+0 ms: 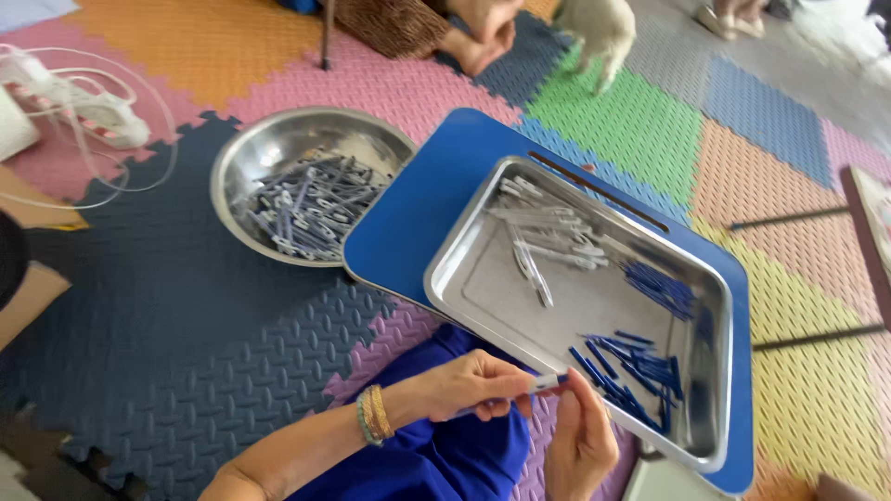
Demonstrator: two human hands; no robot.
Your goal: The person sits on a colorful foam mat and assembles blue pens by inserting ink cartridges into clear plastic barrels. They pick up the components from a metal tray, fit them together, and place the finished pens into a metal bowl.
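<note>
My left hand (473, 385) pinches a small white and blue plastic pen-like part (548, 381) near the front edge of a rectangular steel tray (483, 288). My right hand (580, 436) grips the same part from below at its tip. The tray holds a heap of whitish clear pieces (548, 237) at the back and dark blue sticks (636, 371) at the front right, with more blue sticks (661, 288) at the right. The tray rests on a blue board (408, 223).
A round steel bowl (255, 153) with several assembled blue-grey parts (311, 204) sits left of the board. Coloured foam floor mats lie all around. A white power strip with cable (88, 107) lies far left. Another person's foot (478, 42) and a small pale animal (599, 32) are at the top.
</note>
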